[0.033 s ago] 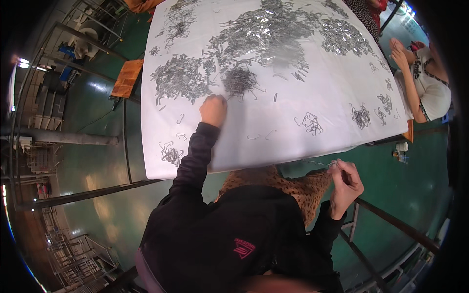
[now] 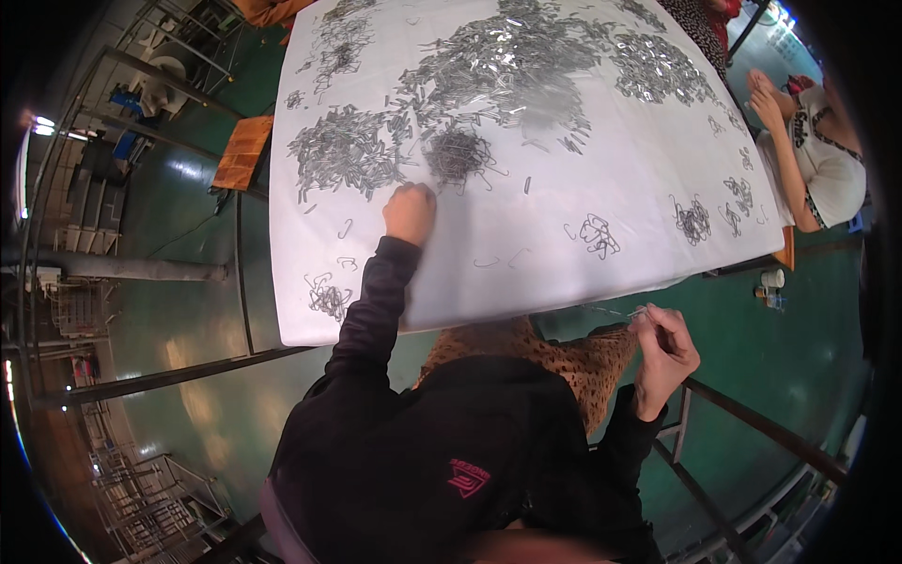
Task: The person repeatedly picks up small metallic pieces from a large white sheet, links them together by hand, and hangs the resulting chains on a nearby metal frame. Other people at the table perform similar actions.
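Both hands closed: left (image 2: 410,212) on wire-clip pile (image 2: 458,155), right (image 2: 663,357) w/ thin wire (image 2: 615,311).

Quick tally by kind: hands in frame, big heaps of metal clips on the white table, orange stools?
Wearer's hands: 2, left hand on the white table, right hand off its near edge
Co-worker's hands: 2
Large heaps of metal clips: 4, smaller clusters not counted
Orange stools: 1 clearly seen
Total: 9

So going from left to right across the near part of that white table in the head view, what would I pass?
Small tangle of wire hooks → left hand → two loose hooks → little hook cluster → darker hook clump → another person's arm at the table edge.
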The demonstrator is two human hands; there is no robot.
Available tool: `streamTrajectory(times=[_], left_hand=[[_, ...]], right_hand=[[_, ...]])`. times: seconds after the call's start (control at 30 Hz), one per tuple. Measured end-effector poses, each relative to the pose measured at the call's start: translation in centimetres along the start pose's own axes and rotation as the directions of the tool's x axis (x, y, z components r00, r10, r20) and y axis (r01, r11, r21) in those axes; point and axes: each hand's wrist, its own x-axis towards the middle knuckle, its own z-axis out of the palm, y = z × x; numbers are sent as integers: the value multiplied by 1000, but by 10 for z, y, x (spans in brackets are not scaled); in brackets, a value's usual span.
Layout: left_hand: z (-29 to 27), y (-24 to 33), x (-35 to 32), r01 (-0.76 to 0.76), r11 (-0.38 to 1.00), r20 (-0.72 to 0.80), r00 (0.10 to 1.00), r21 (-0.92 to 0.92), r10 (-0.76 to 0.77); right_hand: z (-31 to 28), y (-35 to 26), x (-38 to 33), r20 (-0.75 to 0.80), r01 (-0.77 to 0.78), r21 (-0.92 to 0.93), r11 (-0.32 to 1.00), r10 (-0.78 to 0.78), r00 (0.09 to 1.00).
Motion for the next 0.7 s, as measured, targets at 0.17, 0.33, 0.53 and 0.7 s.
streamTrajectory(times=[0.17, 0.33, 0.53, 0.7], left_hand=[[-6, 30, -17, -133, 940, -17, 991, -313, 135], [-13, 115, -32, 118, 541, 294, 922, -832, 252], [-35, 210, -68, 113, 211, 207, 840, -971, 501], [-54, 226, -79, 327, 94, 314, 728, -940, 609]], right_hand=[[1, -5, -5, 8, 9, -43, 999, -9, 1000], [1, -2, -7, -31, -22, -87, 996, 20, 999], [1, 8, -10, -120, -52, -99, 994, 40, 992], [0, 14, -14, -183, -108, -25, 994, 101, 978]])
